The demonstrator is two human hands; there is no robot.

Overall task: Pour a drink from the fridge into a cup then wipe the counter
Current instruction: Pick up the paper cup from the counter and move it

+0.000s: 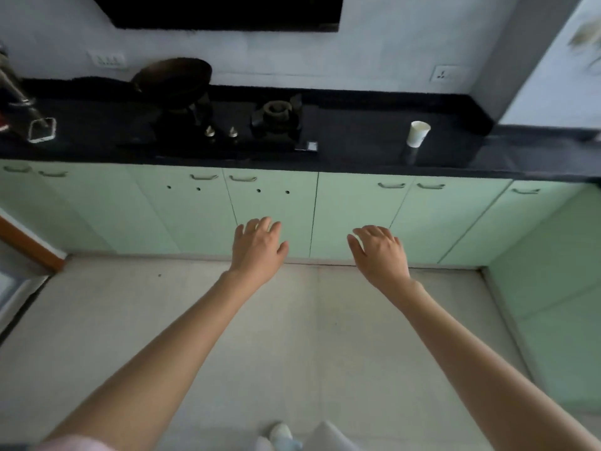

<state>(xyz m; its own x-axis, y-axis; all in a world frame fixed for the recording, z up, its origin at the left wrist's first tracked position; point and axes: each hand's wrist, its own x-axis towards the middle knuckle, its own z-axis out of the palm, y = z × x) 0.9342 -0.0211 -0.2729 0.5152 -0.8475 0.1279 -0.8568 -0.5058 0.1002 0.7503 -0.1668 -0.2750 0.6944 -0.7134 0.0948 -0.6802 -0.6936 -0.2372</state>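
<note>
A white paper cup [418, 134] stands upright on the black counter [357, 141], right of the stove. My left hand [258, 245] and my right hand [379, 252] are stretched out in front of me, palms down, fingers relaxed and spread, holding nothing. Both hover over the floor in front of the green cabinet doors, well below and short of the counter. No fridge, drink or cloth is in view.
A gas stove [227, 125] with a dark pan [174, 76] sits mid-counter. A phone [42, 130] lies at the counter's left. Green cabinets [276, 206] run below and turn along the right wall. The tiled floor [292, 336] lies between me and them.
</note>
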